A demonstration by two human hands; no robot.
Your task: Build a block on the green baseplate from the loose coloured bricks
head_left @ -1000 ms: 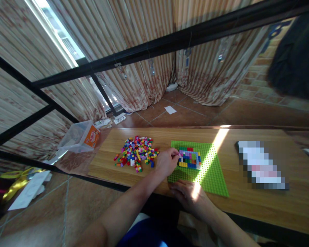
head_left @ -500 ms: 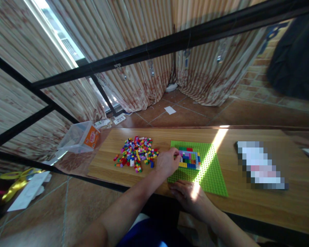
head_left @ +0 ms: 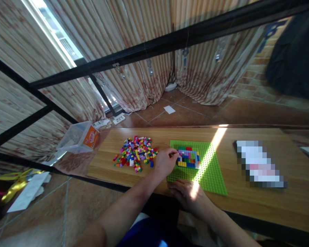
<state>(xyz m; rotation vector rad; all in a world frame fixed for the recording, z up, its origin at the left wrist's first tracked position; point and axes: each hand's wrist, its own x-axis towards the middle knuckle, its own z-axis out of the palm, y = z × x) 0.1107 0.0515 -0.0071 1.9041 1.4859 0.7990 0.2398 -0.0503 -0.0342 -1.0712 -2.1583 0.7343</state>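
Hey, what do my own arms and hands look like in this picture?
Each grip is a human hand, with no glove on the left hand or right hand. No sleeve, watch or bracelet shows on the left forearm or right forearm. Whether you wear rings is too small to tell. Dark blue clothing shows below.

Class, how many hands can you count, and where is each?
2: the left hand is at the left side of the brick build; the right hand lies at the near edge of the green baseplate.
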